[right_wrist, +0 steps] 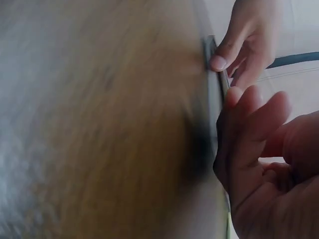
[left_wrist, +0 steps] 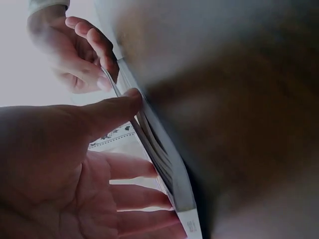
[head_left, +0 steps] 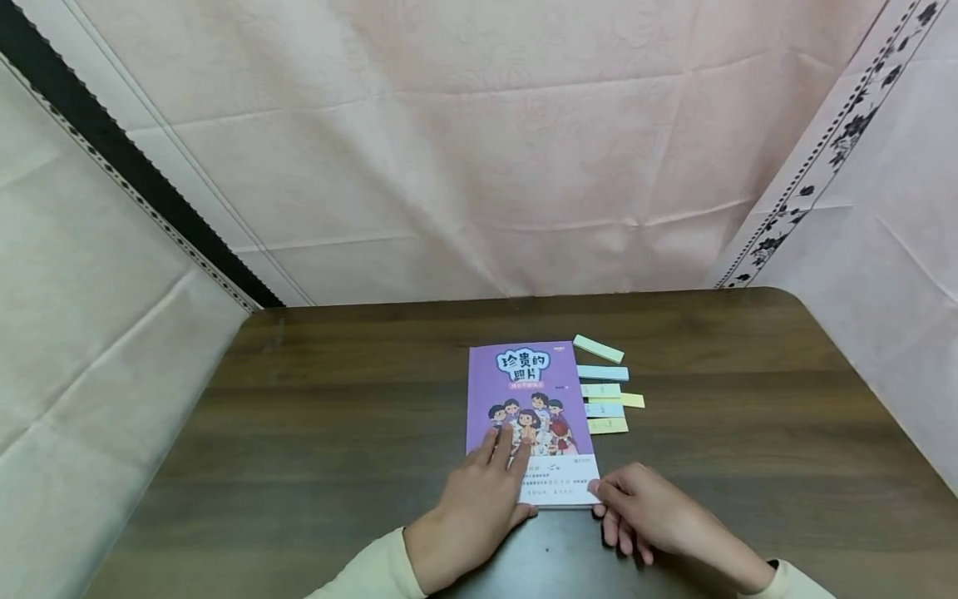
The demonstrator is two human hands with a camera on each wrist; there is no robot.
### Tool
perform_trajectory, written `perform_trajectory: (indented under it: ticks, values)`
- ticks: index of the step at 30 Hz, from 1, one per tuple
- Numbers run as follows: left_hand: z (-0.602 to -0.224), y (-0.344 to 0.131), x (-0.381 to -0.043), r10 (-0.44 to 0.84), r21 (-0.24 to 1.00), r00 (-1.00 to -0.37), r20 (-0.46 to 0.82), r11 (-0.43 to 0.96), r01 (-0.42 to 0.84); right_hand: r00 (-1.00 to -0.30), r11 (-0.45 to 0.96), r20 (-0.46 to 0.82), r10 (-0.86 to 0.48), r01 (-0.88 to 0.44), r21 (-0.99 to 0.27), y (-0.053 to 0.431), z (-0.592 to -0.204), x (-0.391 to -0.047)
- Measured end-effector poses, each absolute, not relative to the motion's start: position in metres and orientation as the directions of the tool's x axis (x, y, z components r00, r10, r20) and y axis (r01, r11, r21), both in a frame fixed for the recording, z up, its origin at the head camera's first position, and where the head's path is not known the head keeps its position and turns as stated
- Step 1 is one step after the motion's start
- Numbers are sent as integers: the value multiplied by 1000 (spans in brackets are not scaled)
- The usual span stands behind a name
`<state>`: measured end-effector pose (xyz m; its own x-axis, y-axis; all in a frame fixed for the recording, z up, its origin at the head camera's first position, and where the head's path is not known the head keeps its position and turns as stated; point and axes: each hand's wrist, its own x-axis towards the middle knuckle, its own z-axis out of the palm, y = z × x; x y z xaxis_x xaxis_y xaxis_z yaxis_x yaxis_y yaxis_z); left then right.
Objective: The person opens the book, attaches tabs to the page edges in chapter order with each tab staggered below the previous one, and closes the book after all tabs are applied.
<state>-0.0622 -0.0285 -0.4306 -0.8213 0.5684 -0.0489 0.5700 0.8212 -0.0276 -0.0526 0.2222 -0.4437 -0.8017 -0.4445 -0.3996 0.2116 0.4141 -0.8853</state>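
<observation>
A purple book (head_left: 486, 374) with a white band and cartoon figures on its cover lies on the wooden table. My left hand (head_left: 479, 499) rests on the lower left of the cover with straight fingers, its thumb at the bottom edge. At the lower right corner, my right hand (head_left: 644, 507) pinches the cover between thumb and curled fingers. In the left wrist view the book's (left_wrist: 172, 167) pages show along the bottom edge, and the cover corner stands slightly off them at the right hand (left_wrist: 82, 59). The right wrist view mostly hides the book behind the right fingers (right_wrist: 249, 119).
Several pale green, blue and yellow paper tabs (head_left: 604, 373) stick out past the book's right edge. The brown table (head_left: 337, 433) extends on both sides of the book. Light cloth (head_left: 486, 166) hangs behind the table and at its sides.
</observation>
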Motion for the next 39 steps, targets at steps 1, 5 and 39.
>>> perform_trajectory:
  ticks: [1, 5, 39]
  values:
    - [-431, -28, -61, 566, -48, -824, -44, 822, 567, -799, 427, -407, -443, 212, -879, 222, -444, -53]
    - [-431, -27, -58, 562, -88, -827, -19, 823, 561, -804, 475, -413, -429, 188, -860, 222, -444, -55]
    - [-420, -39, -83, 590, 373, -787, -181, 782, 500, -934, 895, -310, -176, -21, -445, 229, -439, -59]
